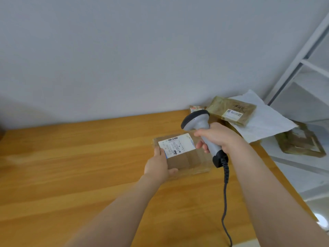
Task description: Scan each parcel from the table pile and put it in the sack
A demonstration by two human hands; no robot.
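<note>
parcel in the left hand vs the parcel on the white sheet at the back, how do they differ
The held parcel is gripped by the left hand beside the scanner; the back parcel lies untouched on the white sheet. The held parcel's label covers much of its top; the back parcel's is small. Both are flat brown boxes, labels up.

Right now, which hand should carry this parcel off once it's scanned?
Left. The left hand grips the parcel at its near corner, while the right hand is wrapped round the scanner.
</note>
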